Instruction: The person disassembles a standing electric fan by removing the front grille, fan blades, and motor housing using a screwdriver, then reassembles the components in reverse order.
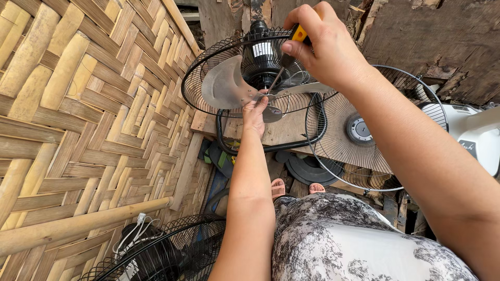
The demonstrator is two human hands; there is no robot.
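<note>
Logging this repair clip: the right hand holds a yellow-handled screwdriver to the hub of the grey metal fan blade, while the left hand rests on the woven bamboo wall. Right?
Not quite. In the head view the left hand holds the grey metal fan blade at its hub, not the woven bamboo wall. The right hand does hold the yellow-handled screwdriver to the hub.

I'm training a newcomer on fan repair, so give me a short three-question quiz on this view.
1. True or false: the right hand holds a screwdriver with a yellow and black handle.
2. What does the left hand touch? A) the metal fan blade B) the loose front grille C) the white fan body
3. Fill in: the screwdriver tip points at the blade's ____, inside the black rear guard.

Key:
1. True.
2. A: the fingers rest at the blade's centre; the loose grille leans to the right.
3. Hub.
</note>
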